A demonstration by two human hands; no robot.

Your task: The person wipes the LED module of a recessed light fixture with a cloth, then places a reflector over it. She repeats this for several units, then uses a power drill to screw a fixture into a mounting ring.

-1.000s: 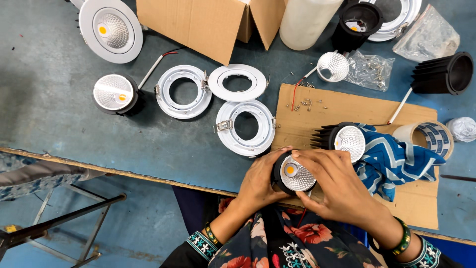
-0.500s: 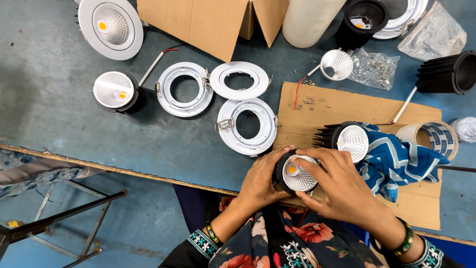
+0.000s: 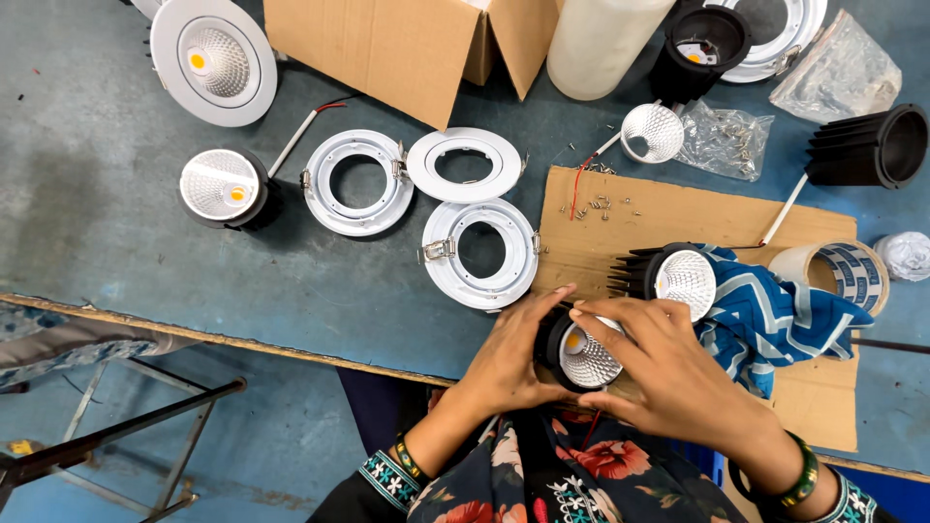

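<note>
Blue-grey table [image 3: 116, 242], scattered lamp rings [image 3: 356, 182]

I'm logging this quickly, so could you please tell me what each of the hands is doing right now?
Left hand: closed around the black lamp body, holding it.
Right hand: gripping the same lamp body, fingers over its rim.

Both hands hold a lamp [image 3: 581, 351] at table [image 3: 116, 242] edge, 6 o'clock. Second lamp [image 3: 673, 278] just at its 1 o'clock, on cardboard [image 3: 659, 218] – cloth [image 3: 775, 320] at 3. Three rings [image 3: 465, 208] at 10–11 o'clock. Box [image 3: 407, 44] at 12.
</note>
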